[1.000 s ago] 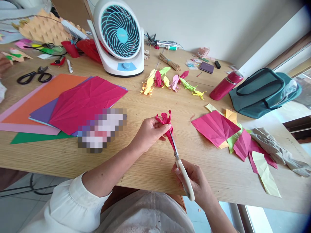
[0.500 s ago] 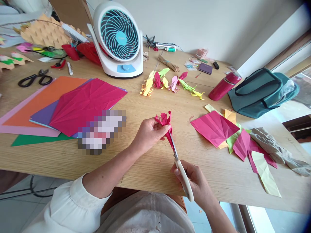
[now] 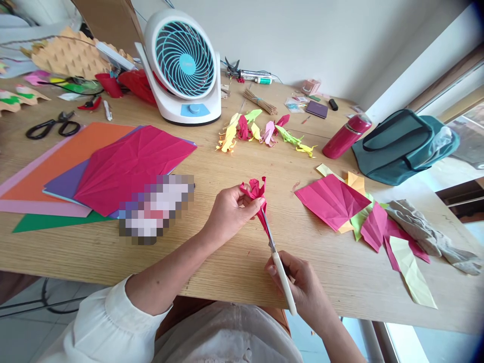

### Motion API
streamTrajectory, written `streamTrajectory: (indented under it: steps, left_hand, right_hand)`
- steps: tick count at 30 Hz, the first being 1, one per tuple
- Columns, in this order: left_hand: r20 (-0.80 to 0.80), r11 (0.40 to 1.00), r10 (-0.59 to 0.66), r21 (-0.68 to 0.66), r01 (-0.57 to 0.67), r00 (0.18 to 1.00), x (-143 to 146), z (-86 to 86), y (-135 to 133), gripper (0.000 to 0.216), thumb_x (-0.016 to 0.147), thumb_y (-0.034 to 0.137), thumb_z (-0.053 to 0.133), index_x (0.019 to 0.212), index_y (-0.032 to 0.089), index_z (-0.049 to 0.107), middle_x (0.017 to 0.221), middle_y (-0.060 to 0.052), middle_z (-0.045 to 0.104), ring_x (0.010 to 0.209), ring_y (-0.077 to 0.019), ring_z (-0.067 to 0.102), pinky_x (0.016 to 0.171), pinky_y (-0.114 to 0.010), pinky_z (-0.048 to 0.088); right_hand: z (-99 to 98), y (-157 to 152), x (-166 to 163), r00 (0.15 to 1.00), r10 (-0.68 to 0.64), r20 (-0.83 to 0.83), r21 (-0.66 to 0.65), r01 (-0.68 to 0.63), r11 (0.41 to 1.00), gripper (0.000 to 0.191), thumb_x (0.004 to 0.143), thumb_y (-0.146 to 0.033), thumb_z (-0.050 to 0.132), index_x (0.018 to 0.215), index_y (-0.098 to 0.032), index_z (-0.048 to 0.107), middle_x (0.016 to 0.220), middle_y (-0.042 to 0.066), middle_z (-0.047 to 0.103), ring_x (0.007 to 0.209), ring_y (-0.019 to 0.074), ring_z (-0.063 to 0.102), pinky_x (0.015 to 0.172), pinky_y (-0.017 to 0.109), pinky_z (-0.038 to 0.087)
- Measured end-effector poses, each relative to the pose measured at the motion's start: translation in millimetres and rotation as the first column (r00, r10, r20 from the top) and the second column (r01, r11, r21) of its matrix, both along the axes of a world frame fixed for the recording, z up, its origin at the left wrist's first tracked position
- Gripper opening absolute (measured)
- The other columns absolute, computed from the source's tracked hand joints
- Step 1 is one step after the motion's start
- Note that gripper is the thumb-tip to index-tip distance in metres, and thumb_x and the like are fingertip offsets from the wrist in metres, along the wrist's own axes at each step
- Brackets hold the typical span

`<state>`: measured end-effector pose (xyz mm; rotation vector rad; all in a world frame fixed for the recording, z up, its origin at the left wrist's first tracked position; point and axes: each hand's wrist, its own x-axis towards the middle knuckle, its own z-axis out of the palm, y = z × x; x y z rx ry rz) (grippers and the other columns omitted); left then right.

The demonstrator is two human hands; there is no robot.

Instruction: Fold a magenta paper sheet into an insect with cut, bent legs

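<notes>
Between the thumb and fingers of my left hand (image 3: 232,212) is a folded red paper flower (image 3: 256,188), its petals curling up and its narrow end pointing down toward me. My right hand (image 3: 297,280) grips white-handled scissors (image 3: 282,277), whose blades lie against the flower's narrow lower end. Whether the blades have paper between them I cannot tell. Beyond my hands stand several folded paper flowers (image 3: 244,128) in yellow, red, pink and green. To the right lie creased red paper pieces (image 3: 333,201) with other coloured scraps.
Left lie coloured paper sheets (image 3: 136,161), a blurred-out object (image 3: 157,209) and black scissors (image 3: 53,127). A white fan (image 3: 185,65) stands behind. Bundled sticks (image 3: 260,101), a red bottle (image 3: 347,136), a teal bag (image 3: 397,146) and a grey cloth (image 3: 431,232) occupy the back and right.
The scissors' handles have drawn closer together and appear narrower. My left hand still holds the flower in nearly the same spot. The whole view has shifted slightly.
</notes>
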<state>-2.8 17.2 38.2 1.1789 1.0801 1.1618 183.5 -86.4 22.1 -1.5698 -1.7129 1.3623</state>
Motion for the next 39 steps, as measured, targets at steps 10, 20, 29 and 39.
streamTrajectory:
  steps: [10,20,29,39]
  left_hand:
    - [0.058,0.999,-0.033,-0.023,0.034,0.998,-0.6,-0.1,3.1,0.027,0.075,0.037,0.076,0.084,0.014,0.066,0.074,0.0,0.068,0.064,-0.0115,0.065,0.052,-0.018,0.052]
    - [0.041,1.0,-0.03,0.007,0.03,0.999,-1.1,-1.7,2.9,0.027,0.074,0.038,0.076,0.079,0.014,0.065,0.073,-0.001,0.067,0.065,-0.0129,0.065,0.053,-0.02,0.053]
    - [-0.072,0.995,0.006,0.104,0.002,0.997,-1.1,-0.1,1.6,0.025,0.077,0.038,0.071,0.078,0.014,0.065,0.075,-0.003,0.067,0.07,-0.0154,0.064,0.06,-0.024,0.053]
    - [-0.142,0.992,0.027,0.127,-0.009,0.989,-1.7,0.5,1.1,0.023,0.078,0.037,0.069,0.079,0.014,0.067,0.076,-0.003,0.067,0.07,-0.016,0.064,0.062,-0.025,0.051]
  right_hand:
    - [1.7,0.5,1.1,1.0,-0.016,-0.017,-0.038,0.015,0.999,0.036,0.093,-0.048,0.057,0.075,-0.017,0.058,0.066,-0.003,0.044,0.065,0.0117,0.036,0.057,0.026,0.026]
    - [0.2,0.1,-0.5,1.0,-0.019,-0.023,-0.039,0.018,0.999,0.039,0.092,-0.051,0.057,0.072,-0.017,0.054,0.065,-0.003,0.038,0.063,0.0115,0.031,0.056,0.027,0.023]
    - [-0.5,0.0,-0.1,1.0,-0.018,0.002,-0.014,0.018,1.0,0.039,0.092,-0.05,0.056,0.071,-0.017,0.054,0.065,-0.003,0.039,0.063,0.0115,0.032,0.056,0.027,0.024]
    - [1.3,-0.6,-0.4,0.999,-0.026,-0.035,-0.026,0.025,0.999,0.037,0.092,-0.049,0.057,0.074,-0.017,0.058,0.063,-0.003,0.045,0.061,0.0108,0.037,0.054,0.025,0.027]
